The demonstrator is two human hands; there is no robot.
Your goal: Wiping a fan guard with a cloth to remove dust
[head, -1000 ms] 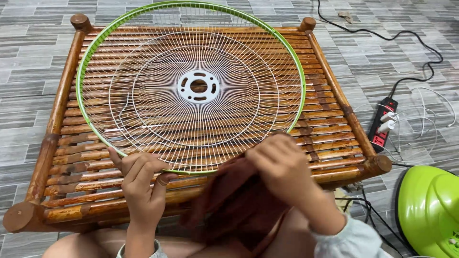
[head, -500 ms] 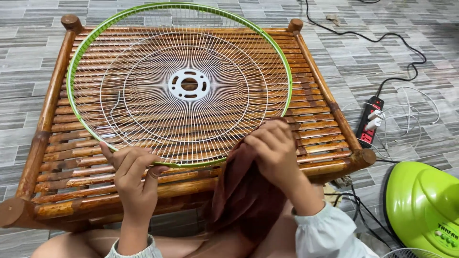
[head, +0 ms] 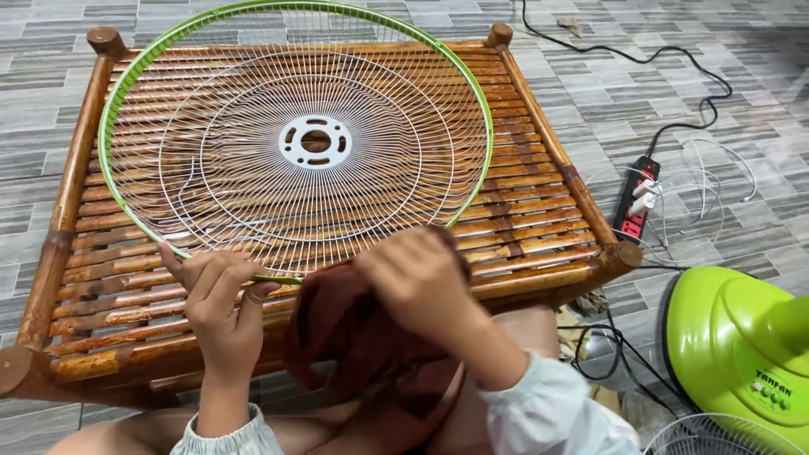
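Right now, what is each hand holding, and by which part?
The left hand grips the fan guard at its near green rim. The right hand holds a bunched reddish-brown cloth by its top, against the same rim.

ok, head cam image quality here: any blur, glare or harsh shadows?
Head view: the right hand and its pale sleeve are smeared by motion blur, as is the brown cloth; the left hand is sharper. The fan grille and bamboo table are crisp. Light is soft and even, with no hard shadows and no strong glare on the floor tiles.
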